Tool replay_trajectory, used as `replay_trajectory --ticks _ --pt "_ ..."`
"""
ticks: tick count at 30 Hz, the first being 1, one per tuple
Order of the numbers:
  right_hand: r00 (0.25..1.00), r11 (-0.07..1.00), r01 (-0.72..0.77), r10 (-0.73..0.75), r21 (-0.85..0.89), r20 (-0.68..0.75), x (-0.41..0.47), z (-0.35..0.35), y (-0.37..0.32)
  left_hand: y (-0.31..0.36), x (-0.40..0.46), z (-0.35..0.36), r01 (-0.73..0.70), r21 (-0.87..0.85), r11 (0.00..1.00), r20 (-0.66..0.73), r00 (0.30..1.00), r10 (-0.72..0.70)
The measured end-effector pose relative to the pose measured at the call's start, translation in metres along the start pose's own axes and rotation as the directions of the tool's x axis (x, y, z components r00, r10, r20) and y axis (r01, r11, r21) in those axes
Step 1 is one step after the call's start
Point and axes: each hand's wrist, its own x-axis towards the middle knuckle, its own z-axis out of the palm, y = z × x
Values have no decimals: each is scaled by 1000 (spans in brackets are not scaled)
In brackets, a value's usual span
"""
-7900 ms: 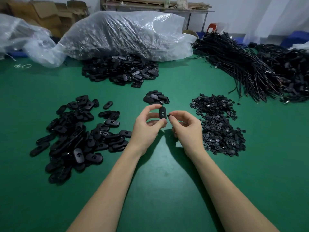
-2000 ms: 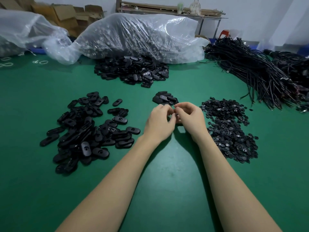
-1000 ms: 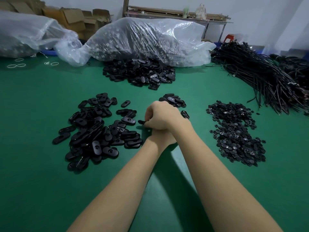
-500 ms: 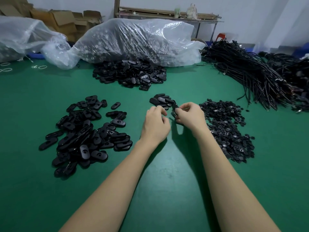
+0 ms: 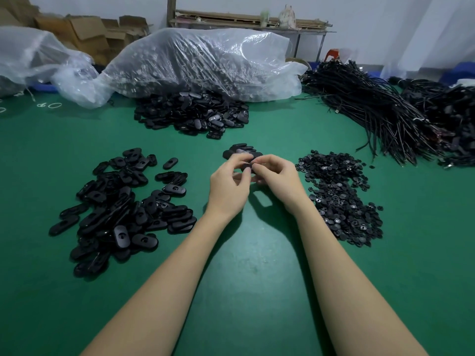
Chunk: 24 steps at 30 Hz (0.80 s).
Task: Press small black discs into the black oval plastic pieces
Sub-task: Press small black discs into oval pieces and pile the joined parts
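Both hands pinch one oval piece (image 5: 247, 166) between them: left hand (image 5: 228, 187) fingertips and right hand (image 5: 279, 178) fingertips hold its opposite ends.

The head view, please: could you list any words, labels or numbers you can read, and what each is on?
None can be read.
The cardboard boxes show no legible print.
The small white loops on the green table are not writing, as far as I can tell.
The clear plastic bag carries no visible label.
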Motion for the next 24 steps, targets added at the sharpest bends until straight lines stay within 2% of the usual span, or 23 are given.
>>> replay_trajectory --ticks 3,5,6,7,9,10,12,17,20,24 --pt "996 999 -31 27 44 80 -2 -7 -4 1 1 0 18 -22 1000 26 1000 -18" --pt "995 998 -55 53 25 87 -1 -14 -7 1 2 1 87 -97 991 31 996 -84" --pt "998 996 -43 46 -79 37 2 -18 -7 1 2 2 135 -156 979 40 991 -130" --pt "999 965 -19 7 -262 -44 5 -22 -8 0 1 2 183 -210 960 50 983 -177" --pt "974 797 -40 -105 -602 -202 9 -35 -7 0 -1 3 255 -271 928 77 967 -243" --pt "955 726 -85 -135 -682 -263 10 -42 -6 -1 -2 4 271 -279 921 92 962 -255" --pt "942 637 -158 -131 -755 -307 13 -56 -1 -2 -3 5 278 -281 918 118 960 -255" --pt "974 471 -186 -24 -862 -223 19 -69 9 -7 -4 5 274 -284 919 146 960 -241" --pt "971 460 -187 -46 -868 -234 21 -69 11 -10 -3 4 284 -303 910 150 957 -249" --pt "941 582 -210 -98 -786 -324 21 -71 11 -11 -1 3 327 -344 880 158 944 -289"
